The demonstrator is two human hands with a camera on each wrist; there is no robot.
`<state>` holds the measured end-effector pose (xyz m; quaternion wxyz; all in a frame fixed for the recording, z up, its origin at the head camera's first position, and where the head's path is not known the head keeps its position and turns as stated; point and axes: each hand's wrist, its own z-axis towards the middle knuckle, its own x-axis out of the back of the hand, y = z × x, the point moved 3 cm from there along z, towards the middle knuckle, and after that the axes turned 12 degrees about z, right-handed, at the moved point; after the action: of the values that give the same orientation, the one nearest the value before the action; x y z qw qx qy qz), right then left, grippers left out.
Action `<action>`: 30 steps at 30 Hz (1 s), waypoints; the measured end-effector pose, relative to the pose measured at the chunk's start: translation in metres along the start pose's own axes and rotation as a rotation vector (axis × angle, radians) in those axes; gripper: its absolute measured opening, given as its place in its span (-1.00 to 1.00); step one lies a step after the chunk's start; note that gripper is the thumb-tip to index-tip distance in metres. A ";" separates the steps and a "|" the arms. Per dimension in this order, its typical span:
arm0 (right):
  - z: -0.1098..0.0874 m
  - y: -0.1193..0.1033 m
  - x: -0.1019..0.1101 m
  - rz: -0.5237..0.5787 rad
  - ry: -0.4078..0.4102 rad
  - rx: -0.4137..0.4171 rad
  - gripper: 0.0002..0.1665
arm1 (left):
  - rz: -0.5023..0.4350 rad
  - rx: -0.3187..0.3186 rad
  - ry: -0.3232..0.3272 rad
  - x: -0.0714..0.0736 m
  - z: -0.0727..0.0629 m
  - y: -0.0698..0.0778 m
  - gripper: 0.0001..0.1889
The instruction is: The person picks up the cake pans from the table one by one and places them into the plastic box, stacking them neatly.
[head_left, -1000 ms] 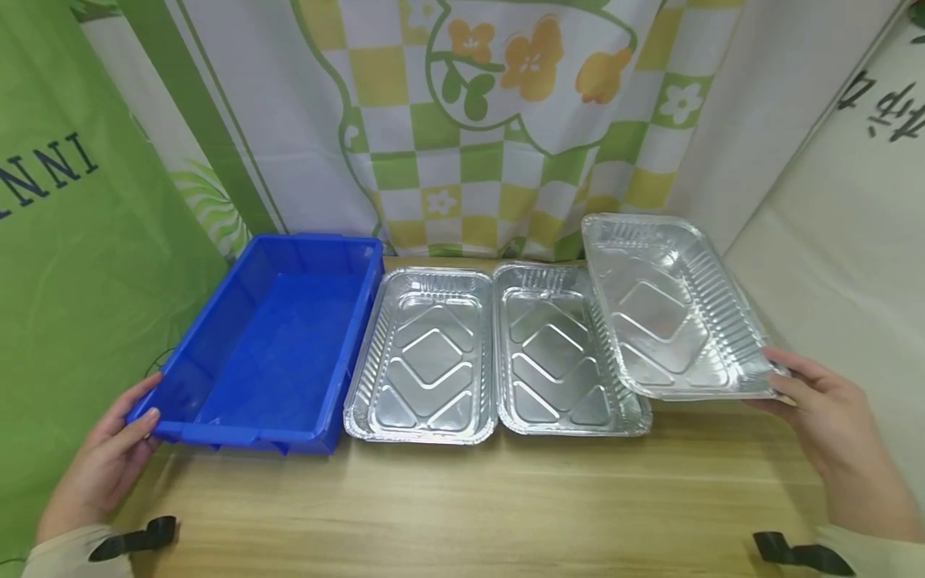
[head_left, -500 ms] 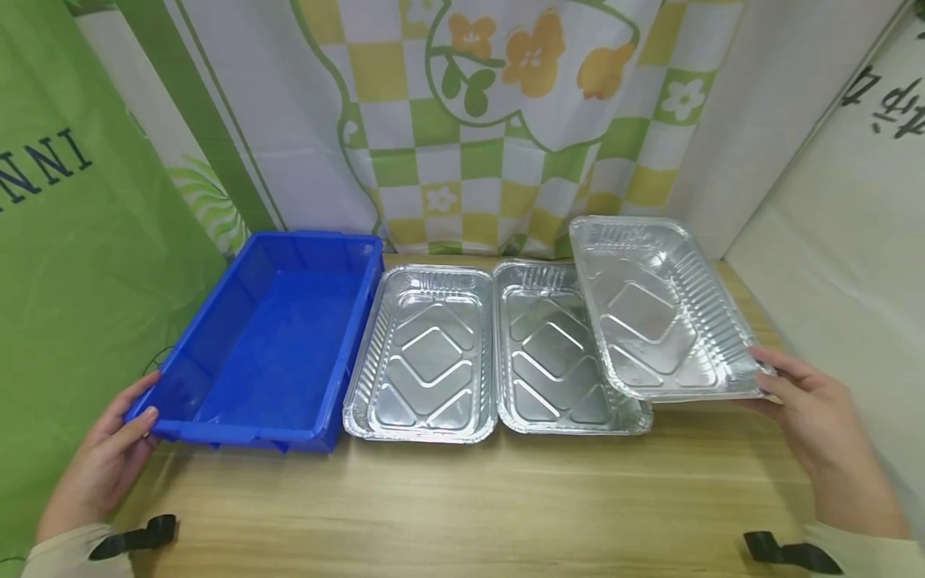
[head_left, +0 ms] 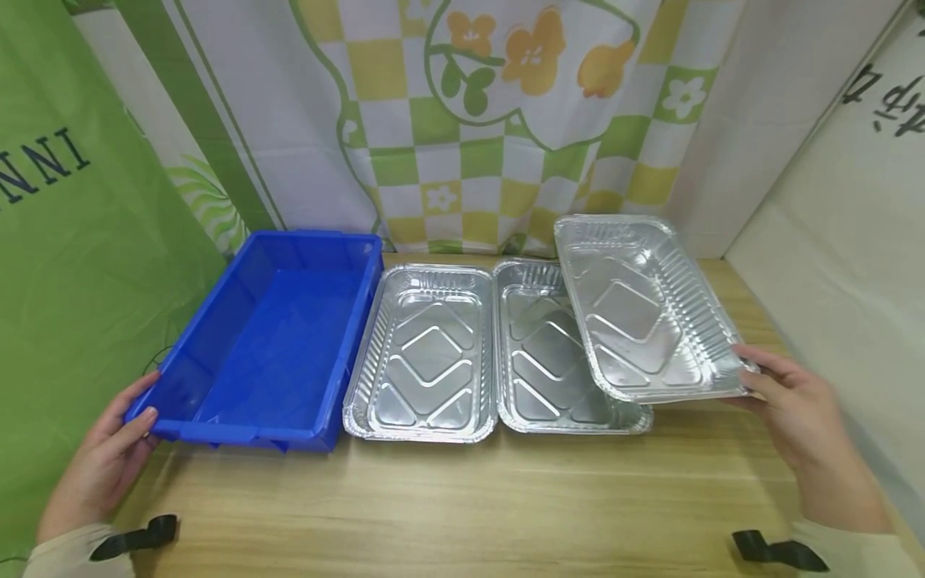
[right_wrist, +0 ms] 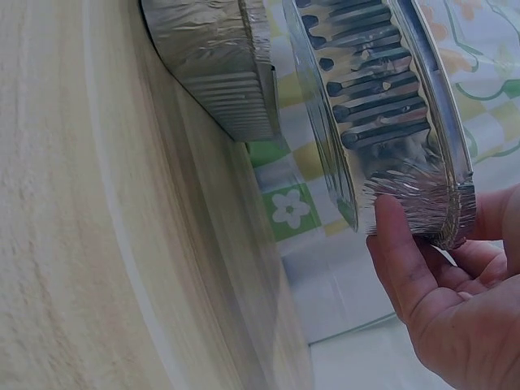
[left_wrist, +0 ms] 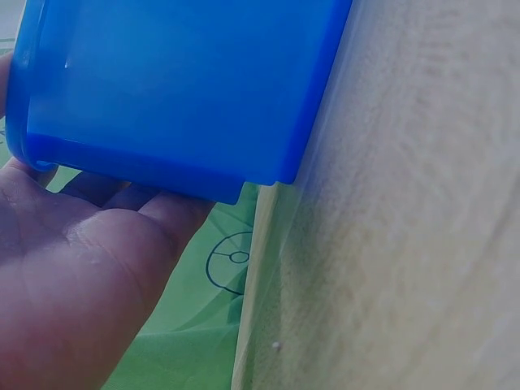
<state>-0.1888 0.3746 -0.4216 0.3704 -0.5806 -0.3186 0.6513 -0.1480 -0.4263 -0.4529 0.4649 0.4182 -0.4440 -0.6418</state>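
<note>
My left hand [head_left: 104, 461] grips the near left corner of a blue plastic tray [head_left: 282, 345], thumb over the rim. In the left wrist view the fingers lie along the outside of the blue tray [left_wrist: 179, 89]. On the right, my right hand [head_left: 798, 409] pinches the near right corner of an aluminium foil pan [head_left: 625, 309]. That pan is raised and tilted, overlapping the right side of a second foil pan [head_left: 542, 353]. The right wrist view shows the held foil pan [right_wrist: 390, 106] off the table, fingers under its corner. A third foil pan [head_left: 426, 361] stands beside the blue tray.
All stand on a wooden table [head_left: 462, 506]. A checked curtain [head_left: 477, 177] hangs behind its back edge. Green cloth [head_left: 79, 265] closes the left side and pale cloth [head_left: 853, 265] the right.
My right hand has moved left with the raised foil pan, which now covers more of the second pan. My left hand and the blue tray have stayed in place.
</note>
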 end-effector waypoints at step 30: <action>0.007 0.018 -0.015 -0.060 -0.007 -0.030 -0.63 | -0.017 -0.017 -0.009 0.000 0.000 0.000 -0.42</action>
<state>-0.1966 0.3529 -0.4283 0.3799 -0.5741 -0.3467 0.6371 -0.1481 -0.4266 -0.4532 0.4612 0.4149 -0.4371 -0.6513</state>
